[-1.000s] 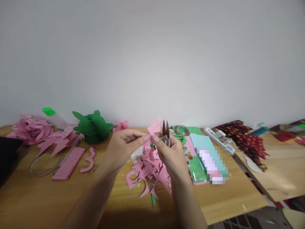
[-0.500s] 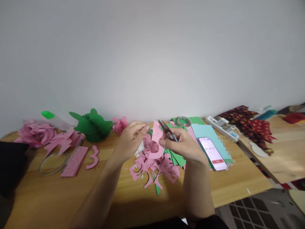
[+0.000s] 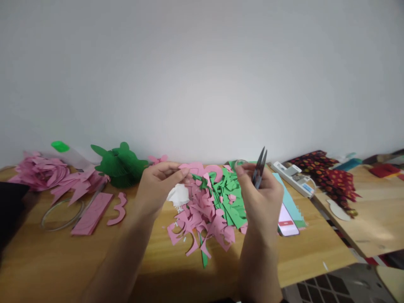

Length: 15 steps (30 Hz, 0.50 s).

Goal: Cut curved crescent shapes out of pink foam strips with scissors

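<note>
- what's in the left hand point(image 3: 158, 185)?
- a pink paper cutout point(image 3: 194, 168), pinched between thumb and fingers and reaching rightward from that grip.
- and the right hand point(image 3: 265, 195)?
- wrapped around the scissors point(image 3: 259, 166), blades pointing up above its grip.
- between the two grips?
- pink scraps point(image 3: 202, 206) lower down, green scraps point(image 3: 232, 191) nearer the right one.

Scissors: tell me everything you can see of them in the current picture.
The scissors have dark, pointed, metallic-looking blades, standing nearly upright and leaning slightly right, tips upward and slightly apart. They are in the right hand, raised above the table. A little bluish grey shows at the blades' base; the hand hides most of the handles, so their shape cannot be told.
</note>
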### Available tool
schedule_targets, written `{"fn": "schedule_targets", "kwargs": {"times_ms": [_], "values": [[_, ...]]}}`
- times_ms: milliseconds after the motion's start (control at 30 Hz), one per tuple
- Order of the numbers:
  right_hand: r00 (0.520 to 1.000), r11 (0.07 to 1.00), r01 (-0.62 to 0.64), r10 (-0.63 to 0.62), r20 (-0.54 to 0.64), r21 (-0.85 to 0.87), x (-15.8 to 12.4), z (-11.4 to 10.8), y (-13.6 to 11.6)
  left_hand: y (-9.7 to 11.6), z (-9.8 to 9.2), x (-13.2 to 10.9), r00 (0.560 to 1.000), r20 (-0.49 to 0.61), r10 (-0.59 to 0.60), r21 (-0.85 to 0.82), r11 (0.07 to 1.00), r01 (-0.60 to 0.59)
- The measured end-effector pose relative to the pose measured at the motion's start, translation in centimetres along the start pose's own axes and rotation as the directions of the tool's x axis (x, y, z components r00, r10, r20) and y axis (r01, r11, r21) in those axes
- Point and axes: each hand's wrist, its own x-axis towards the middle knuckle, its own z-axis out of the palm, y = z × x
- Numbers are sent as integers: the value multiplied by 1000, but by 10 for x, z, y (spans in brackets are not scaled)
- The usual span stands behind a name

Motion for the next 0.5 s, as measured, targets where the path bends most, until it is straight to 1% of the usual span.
{"fn": "schedule_targets", "kwargs": {"times_ms": [33,67,100,133,167,200,233,300,367,433,500], "values": [[997,999,-27,23,74,44,-1,-1,0,0,1,0,999,-24,-30,-86,996,28],[980,996,-51,35,197,74,-2,-1,-1,1,2,0,997,-43,-66,-174,983,58],[935,993,-74,37,354,93,-4,0,-1,1,4,-1,992,-64,-107,-267,960,86],[864,991,-91,27,502,103,-5,1,-2,3,6,-2,985,-83,-149,-362,926,110],[788,989,-102,17,616,103,-7,4,-2,4,8,-4,976,-91,-196,-451,882,135],[730,989,-110,14,683,97,-9,7,-2,5,10,-6,967,-86,-240,-529,833,160],[714,989,-120,25,700,87,-12,12,-1,5,12,-8,958,-69,-277,-587,788,185],[739,985,-162,86,668,53,-18,22,0,6,16,-13,949,-4,-315,-639,731,240],[766,973,-214,110,634,89,-25,32,2,5,19,-18,955,61,-290,-631,730,262],[786,947,-278,128,604,161,-29,39,4,3,23,-23,970,76,-232,-614,756,229],[796,916,-328,136,589,231,-32,43,6,2,26,-26,981,51,-188,-605,775,180]]}}
